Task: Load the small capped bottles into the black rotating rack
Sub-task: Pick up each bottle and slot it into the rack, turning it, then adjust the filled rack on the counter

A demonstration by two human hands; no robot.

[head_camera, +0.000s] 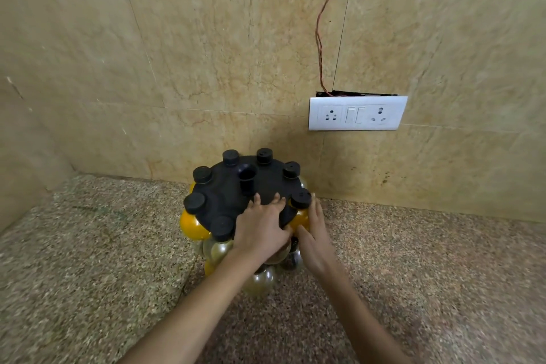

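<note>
The black rotating rack (227, 189) stands on the granite counter near the wall, with a short black post at its middle. Several small bottles with black caps hang around its rim; one at the left (192, 224) holds yellow powder, and others lower down look clear. My left hand (261, 226) lies flat on the near right of the rack's top, fingers straight. My right hand (314, 233) holds a yellow-filled capped bottle (300, 210) at the rack's right edge, fingers along its side and thumb in front.
A speckled granite counter (88, 260) runs to a beige stone wall at the back and left. A white switch and socket plate (357, 113) sits on the wall at the right, with a thin red wire (320, 38) above it.
</note>
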